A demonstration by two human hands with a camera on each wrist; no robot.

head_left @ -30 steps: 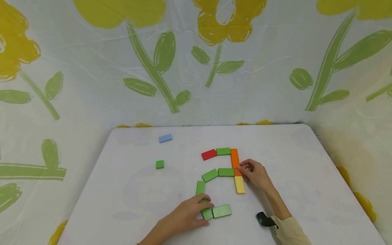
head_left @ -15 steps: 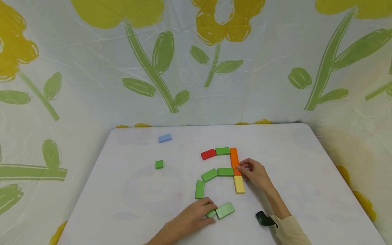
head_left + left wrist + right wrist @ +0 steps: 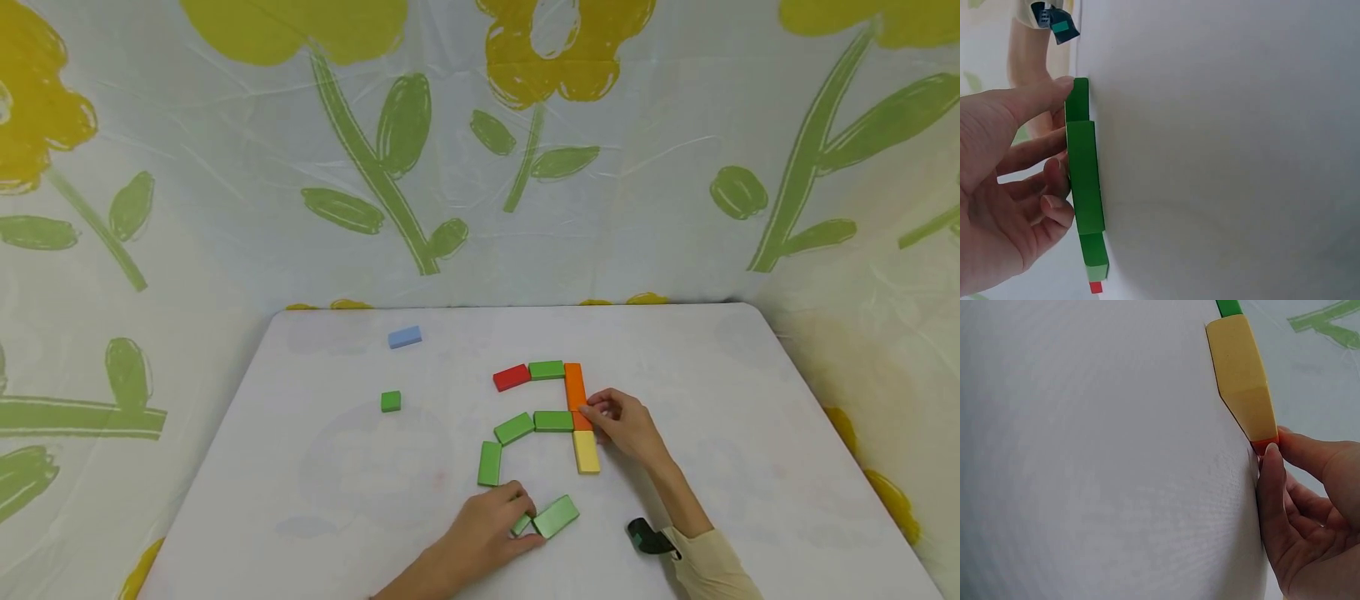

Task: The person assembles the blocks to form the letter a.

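My left hand (image 3: 487, 525) grips a small green block (image 3: 521, 523) between thumb and fingers, partly covering it. Against that block's right end lies a larger green block (image 3: 557, 517), tilted up to the right. My right hand (image 3: 630, 425) pinches a short dark-orange block (image 3: 581, 422), its thumb and a finger on the block in the right wrist view. Above this block stands a long orange block (image 3: 574, 386), and below it a yellow block (image 3: 587, 452). Several green blocks curve leftward, among them a horizontal one (image 3: 553, 422), a slanted one (image 3: 514, 429) and an upright one (image 3: 489, 463).
A red block (image 3: 512, 377) and a green block (image 3: 546, 370) form the top row of the figure. Apart on the left of the white table (image 3: 315, 492) lie a blue block (image 3: 405, 337) and a green cube (image 3: 391, 402). A black wrist device (image 3: 649, 537) sits by the right sleeve.
My left hand has shifted right and slightly down with the small green block, away from the upright green one. The larger green block has moved right and turned. My right hand stays in place.
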